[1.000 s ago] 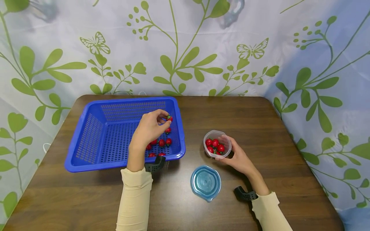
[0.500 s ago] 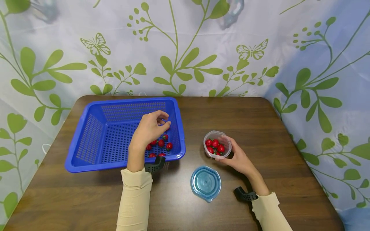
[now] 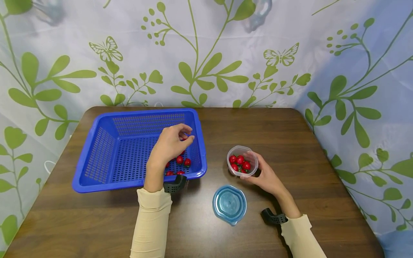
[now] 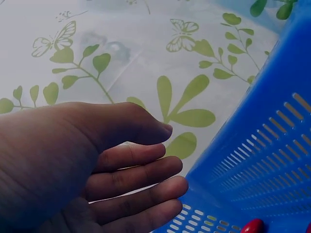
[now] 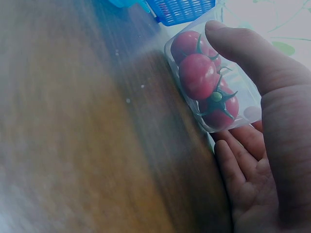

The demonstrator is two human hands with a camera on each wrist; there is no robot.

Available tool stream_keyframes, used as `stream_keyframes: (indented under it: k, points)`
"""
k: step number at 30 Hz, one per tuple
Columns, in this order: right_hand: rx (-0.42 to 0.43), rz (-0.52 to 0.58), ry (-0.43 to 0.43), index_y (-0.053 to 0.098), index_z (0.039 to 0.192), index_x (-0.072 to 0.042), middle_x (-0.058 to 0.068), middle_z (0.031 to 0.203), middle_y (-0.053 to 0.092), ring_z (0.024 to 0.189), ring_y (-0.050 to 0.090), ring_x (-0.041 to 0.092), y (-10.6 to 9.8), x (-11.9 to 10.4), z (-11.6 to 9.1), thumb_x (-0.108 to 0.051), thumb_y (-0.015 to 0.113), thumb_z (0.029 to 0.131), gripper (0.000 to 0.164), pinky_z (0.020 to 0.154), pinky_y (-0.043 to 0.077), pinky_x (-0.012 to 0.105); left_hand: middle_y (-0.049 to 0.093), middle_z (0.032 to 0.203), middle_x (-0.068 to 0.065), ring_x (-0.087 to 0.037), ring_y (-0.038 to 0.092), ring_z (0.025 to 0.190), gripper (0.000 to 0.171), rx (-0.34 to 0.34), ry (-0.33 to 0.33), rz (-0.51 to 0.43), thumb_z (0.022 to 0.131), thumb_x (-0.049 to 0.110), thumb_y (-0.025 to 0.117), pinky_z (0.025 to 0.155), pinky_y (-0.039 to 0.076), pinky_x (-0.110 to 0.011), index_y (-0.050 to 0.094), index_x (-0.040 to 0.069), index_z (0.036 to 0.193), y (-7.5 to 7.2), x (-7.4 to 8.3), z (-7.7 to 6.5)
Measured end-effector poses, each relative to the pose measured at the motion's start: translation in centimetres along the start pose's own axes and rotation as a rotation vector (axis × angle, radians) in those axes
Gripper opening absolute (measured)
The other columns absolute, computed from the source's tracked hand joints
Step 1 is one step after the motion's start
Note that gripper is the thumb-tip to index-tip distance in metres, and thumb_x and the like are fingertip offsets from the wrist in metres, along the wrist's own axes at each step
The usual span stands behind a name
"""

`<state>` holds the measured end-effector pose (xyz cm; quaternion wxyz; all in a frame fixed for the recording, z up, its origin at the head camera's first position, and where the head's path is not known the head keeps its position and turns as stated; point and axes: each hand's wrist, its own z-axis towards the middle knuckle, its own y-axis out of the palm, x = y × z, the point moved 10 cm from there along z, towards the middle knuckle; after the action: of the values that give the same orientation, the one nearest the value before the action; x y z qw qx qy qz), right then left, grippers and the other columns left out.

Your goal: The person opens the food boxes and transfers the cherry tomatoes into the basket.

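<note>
My left hand (image 3: pixel 171 144) hovers inside the right part of a blue plastic basket (image 3: pixel 98 150), fingers loosely bent. Nothing sits between thumb and fingers in the left wrist view. Beneath it, several cherry tomatoes (image 3: pixel 187 162) lie on the basket floor, some hidden by the hand and forearm; one red tomato (image 4: pixel 253 226) shows at the bottom of the left wrist view. On the right, my right hand (image 3: pixel 262 175) grips a clear plastic container (image 3: pixel 253 160), thumb on one side and fingers beneath and behind. Several cherry tomatoes (image 5: pixel 198 76) with green stems sit in it.
A translucent blue lid (image 3: pixel 229 203) lies on the brown wooden table (image 3: pixel 206 233), in front of the container. Behind the table hangs a leaf-patterned cloth (image 3: pixel 206 53). The basket's raised rim stands between the left hand and the container.
A tomato at my left fingertips is gone from there, and tomatoes in the basket have shifted towards the front. The left hand has edged slightly right. My right hand and the container stay still.
</note>
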<state>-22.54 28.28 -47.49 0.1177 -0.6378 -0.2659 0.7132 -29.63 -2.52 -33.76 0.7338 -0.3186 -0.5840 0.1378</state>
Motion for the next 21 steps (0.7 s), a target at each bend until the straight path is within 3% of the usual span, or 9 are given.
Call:
stream_keyframes:
  k: [10, 16, 21]
  points:
    - [-0.012, 0.005, -0.008, 0.035, 0.154, -0.001, 0.021, 0.154, 0.049, 0.144, 0.045, 0.038, -0.3, -3.7, -0.5, -0.008, 0.086, 0.081, 0.089, 0.113, 0.029, 0.013, 0.075, 0.115, -0.016, -0.030, 0.072, 0.101, 0.029, -0.016, 0.051, -0.036, 0.094, 0.015, 0.070, 0.093, 0.057, -0.044, 0.071, -0.002, 0.118, 1.1, 1.6, 0.3]
    - [-0.008, 0.020, -0.012, 0.035, 0.154, -0.003, 0.020, 0.154, 0.049, 0.145, 0.044, 0.037, -0.3, -3.8, -0.5, -0.008, 0.087, 0.081, 0.090, 0.113, 0.028, 0.011, 0.074, 0.116, -0.012, -0.026, 0.071, 0.102, 0.028, -0.062, 0.089, -0.025, 0.095, 0.018, 0.070, 0.093, 0.057, -0.040, 0.071, 0.002, 0.119, 2.9, 2.9, 0.6]
    - [-0.010, 0.022, -0.003, 0.035, 0.154, -0.004, 0.019, 0.154, 0.049, 0.145, 0.044, 0.035, -0.3, -3.7, -0.5, -0.009, 0.087, 0.081, 0.090, 0.114, 0.029, 0.014, 0.074, 0.116, -0.011, -0.023, 0.071, 0.103, 0.027, -0.069, 0.101, -0.018, 0.095, 0.018, 0.070, 0.093, 0.057, -0.039, 0.071, 0.004, 0.119, 3.6, 3.4, 0.6]
